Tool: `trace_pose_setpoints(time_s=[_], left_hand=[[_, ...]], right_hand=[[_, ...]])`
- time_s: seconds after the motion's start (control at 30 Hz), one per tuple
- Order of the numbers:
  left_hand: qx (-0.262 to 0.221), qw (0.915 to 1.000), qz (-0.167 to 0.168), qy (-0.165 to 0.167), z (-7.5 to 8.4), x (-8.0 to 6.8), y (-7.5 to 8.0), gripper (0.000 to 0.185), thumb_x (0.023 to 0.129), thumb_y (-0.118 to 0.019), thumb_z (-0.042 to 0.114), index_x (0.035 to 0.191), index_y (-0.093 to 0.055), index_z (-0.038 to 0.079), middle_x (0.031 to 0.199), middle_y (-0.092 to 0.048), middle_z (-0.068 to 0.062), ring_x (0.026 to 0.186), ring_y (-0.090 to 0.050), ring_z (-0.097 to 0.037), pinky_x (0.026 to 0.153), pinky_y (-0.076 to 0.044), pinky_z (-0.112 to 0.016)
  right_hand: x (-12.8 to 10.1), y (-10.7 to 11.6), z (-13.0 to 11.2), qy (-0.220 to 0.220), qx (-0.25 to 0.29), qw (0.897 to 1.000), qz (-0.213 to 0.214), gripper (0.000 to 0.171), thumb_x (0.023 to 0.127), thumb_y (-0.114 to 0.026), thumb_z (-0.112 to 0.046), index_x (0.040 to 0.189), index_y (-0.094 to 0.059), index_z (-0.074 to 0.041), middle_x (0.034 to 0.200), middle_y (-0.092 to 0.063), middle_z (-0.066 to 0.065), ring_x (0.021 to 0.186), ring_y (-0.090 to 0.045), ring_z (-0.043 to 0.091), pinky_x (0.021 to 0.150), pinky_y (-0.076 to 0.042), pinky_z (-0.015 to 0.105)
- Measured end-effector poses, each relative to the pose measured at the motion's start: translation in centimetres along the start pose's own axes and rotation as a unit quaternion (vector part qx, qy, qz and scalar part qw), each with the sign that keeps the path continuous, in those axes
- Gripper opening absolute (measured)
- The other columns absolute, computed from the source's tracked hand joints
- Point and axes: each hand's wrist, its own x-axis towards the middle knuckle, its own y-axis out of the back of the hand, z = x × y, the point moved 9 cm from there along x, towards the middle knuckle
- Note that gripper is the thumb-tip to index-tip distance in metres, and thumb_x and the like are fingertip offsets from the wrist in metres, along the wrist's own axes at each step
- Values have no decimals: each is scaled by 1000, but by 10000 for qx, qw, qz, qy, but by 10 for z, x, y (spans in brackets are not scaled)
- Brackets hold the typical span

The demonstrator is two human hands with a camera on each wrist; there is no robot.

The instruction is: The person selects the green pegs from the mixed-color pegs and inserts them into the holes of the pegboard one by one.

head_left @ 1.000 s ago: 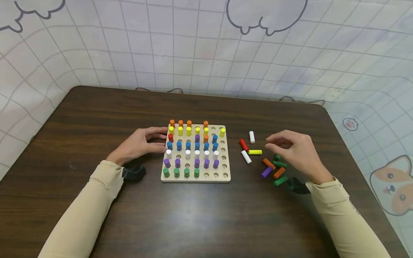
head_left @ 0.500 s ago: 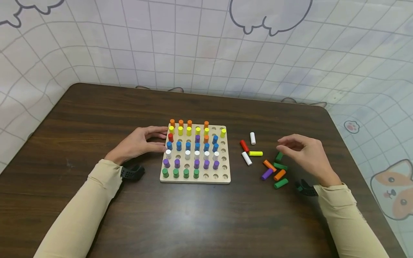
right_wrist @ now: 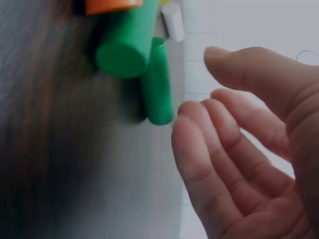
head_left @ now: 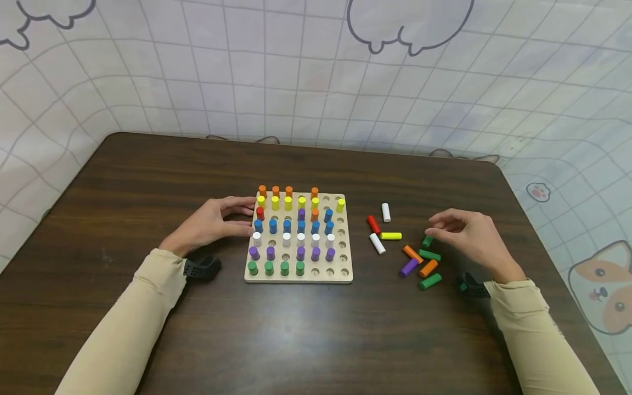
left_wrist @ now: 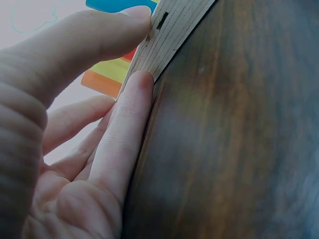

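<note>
touching pegboard (head_left: 296, 278): left hand (head_left: 209, 222); right hand (head_left: 471, 237) near green peg (head_left: 427, 241)

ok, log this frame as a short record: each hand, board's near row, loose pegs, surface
Left hand: fingers touching left side of pegboard
Right hand: holds nothing; close to a loose green peg, contact unclear
Near row: four green pegs, then three empty holes
Loose pegs: ten; three green, two orange, two white, one red, one yellow, one purple
Surface: dark wood-grain table
</note>
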Motion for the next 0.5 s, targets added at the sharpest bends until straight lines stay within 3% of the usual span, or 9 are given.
trace_pose_setpoints(time_s=[0.37, 0.5], left_hand=[[103, 9999, 11, 57, -6, 3, -1, 81, 86, -83, 43, 155, -47, 19, 144, -61, -3, 131, -57, -22, 109, -48, -32], [115, 9999, 26, 45, -5, 4, -2, 81, 87, -83, 42, 155, -47, 17, 145, -60, -6, 131, -57, -23, 112, -47, -37]], right_hand=[[2, -12, 17, -549, -246, 9977, -318, 44, 94, -72, -52, 108, -76, -11, 82, -73, 3, 68, -62, 10, 62, -48, 27], [1, -14, 20, -760, -82, 9962, -423, 46, 93, -74, -51, 109, -75, -9, 84, -76, 6, 68, -67, 11, 62, -54, 27]])
